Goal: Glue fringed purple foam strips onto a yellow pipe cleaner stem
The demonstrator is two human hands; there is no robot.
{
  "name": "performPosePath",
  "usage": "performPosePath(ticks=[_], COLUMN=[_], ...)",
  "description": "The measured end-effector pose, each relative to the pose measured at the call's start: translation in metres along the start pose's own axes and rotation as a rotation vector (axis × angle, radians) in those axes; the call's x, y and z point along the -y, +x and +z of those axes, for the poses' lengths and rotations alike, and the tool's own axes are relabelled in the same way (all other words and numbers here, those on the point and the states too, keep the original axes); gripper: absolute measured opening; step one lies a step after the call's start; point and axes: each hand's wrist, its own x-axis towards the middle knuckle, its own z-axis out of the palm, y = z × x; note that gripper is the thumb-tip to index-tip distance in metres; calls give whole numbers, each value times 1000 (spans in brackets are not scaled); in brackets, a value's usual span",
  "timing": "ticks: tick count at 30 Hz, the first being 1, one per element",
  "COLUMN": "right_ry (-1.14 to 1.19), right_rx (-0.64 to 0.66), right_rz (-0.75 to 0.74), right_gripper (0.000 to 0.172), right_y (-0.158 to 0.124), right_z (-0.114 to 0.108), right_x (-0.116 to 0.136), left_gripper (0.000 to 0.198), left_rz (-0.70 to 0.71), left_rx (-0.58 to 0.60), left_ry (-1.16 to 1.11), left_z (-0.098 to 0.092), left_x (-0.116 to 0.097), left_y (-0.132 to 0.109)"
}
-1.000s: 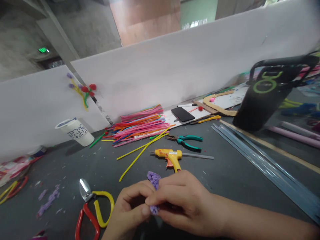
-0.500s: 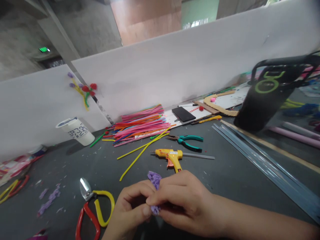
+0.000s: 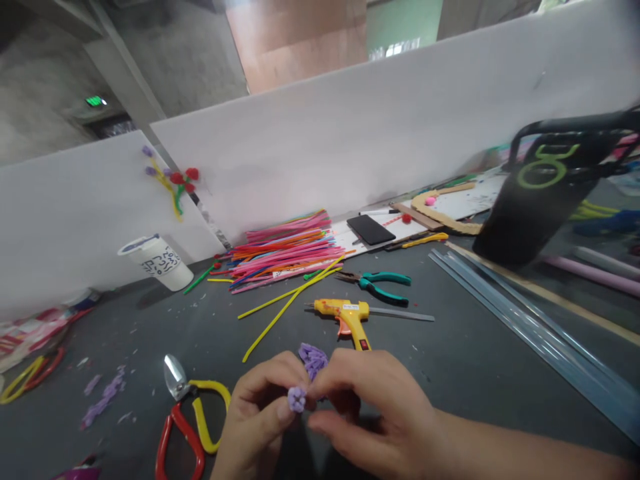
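Note:
Both my hands meet low in the middle of the view, over a dark grey table (image 3: 475,360). My left hand (image 3: 260,417) and my right hand (image 3: 373,413) pinch a small purple fuzzy piece (image 3: 306,373) made of pipe cleaner; one frayed end sticks up between the fingertips and a rounded end faces me by the left thumb. A yellow glue gun (image 3: 350,317) lies just beyond my fingers. Scissors (image 3: 187,417) with one red and one yellow handle lie to the left of my left hand.
Teal-handled pliers (image 3: 383,285), loose yellow pipe cleaners (image 3: 283,308) and a bundle of coloured pipe cleaners (image 3: 285,252) lie further back. A white cup (image 3: 157,261), a black phone (image 3: 371,229) and a black bag (image 3: 543,193) stand along the white partition. Clear glue sticks (image 3: 530,320) lie right.
My fingers have turned the purple piece, so its rounded end now shows by my left thumb. The camera has shifted slightly; nothing on the table has moved.

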Motion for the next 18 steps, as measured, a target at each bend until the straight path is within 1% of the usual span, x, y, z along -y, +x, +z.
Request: performPosePath(ticks=[2,7,12,15,18], right_ry=[-31,-60,-74,-84,-110], right_rx=[-11,-29,-41,-48,-61], right_rz=[-38,-63,-95,-118,-151], right_gripper=[6,10,8,7,7], right_y=[-3,-7,-9,-8,-7], right_z=[1,2,4,4,2], right_x=[-1,-3,-3,-3,-3], left_gripper=[14,11,12,9,5], left_rz=[7,52,51,71,116], left_rx=[-14,-15,-2,37,113], left_ry=[-6,-12,8,38,77], left_z=[0,1,2,1,-2], left_x=[0,-2,-3,-2,-1], left_y=[0,-1,-1,0,2])
